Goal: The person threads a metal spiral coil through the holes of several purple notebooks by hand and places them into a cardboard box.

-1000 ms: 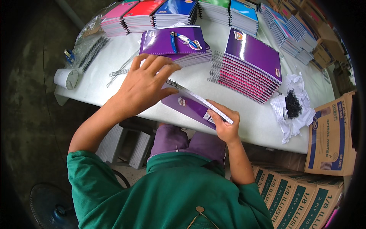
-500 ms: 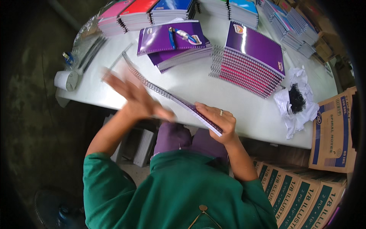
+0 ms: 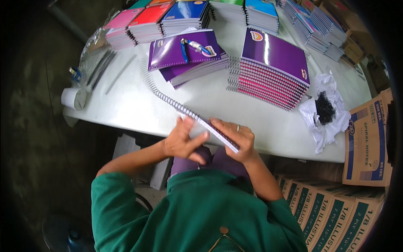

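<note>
My right hand [image 3: 242,141] grips a thin purple-covered notebook [image 3: 217,133] on its edge at the table's front, its punched spine facing up. From the spine's far end a long metal spiral coil [image 3: 165,98] stretches up and left over the table, its far tip blurred. My left hand [image 3: 183,142], fingers spread and somewhat blurred, is beside the coil where it meets the notebook; whether a fingertip touches it I cannot tell. A loose straight coil [image 3: 120,74] lies on the table to the left.
Purple notebooks [image 3: 180,49] lie in a skewed pile, with blue-handled pliers [image 3: 184,50] on top. A taller stack of purple notebooks [image 3: 273,56] stands to its right. Crumpled white paper [image 3: 308,113] holds dark coil scraps. Cardboard boxes [image 3: 365,140] stand at the right, and a white roll [image 3: 74,98] sits far left.
My left hand has come down and right, from beside the coil's free part to the notebook's spine end. The loose coil at left shows uncovered. My right hand keeps its hold.
</note>
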